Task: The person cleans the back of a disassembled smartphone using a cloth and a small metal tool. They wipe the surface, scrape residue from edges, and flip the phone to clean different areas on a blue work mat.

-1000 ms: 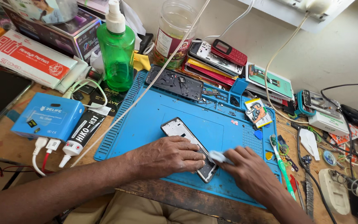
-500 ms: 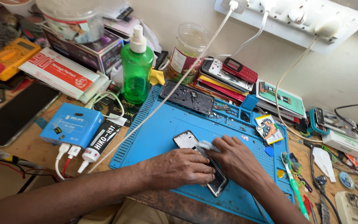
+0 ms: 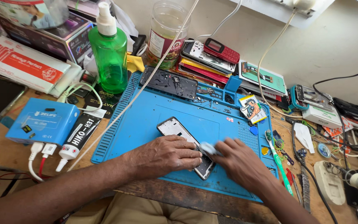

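Head view. Left hand (image 3: 168,155) lies flat, palm down, fingers extended, pressing on the lower half of an opened phone frame (image 3: 179,132); it grips nothing. Right hand (image 3: 241,164) pinches a small pale wad (image 3: 208,148) between fingertips, the wad touching the frame's right edge. Frame lies diagonally on the blue work mat (image 3: 154,108), upper end bare, lower end under both hands, near the mat's front edge.

Containers: green spray bottle (image 3: 110,54), white nozzle, upright just off the mat's far-left corner; translucent, liquid level cannot be told. Clear plastic jar (image 3: 165,35) stands behind the mat, labelled, with greenish-brown contents low in it; what they are is not discernible. Mat's far-right tray compartments (image 3: 212,93) hold tiny parts, too small to identify.

Blue box (image 3: 42,120) with plugged cables sits left of the mat; a black glue tube (image 3: 77,135) lies beside it. Stacked phones (image 3: 212,54) rest behind the mat. Green toothbrush (image 3: 279,164) lies at the mat's right edge.
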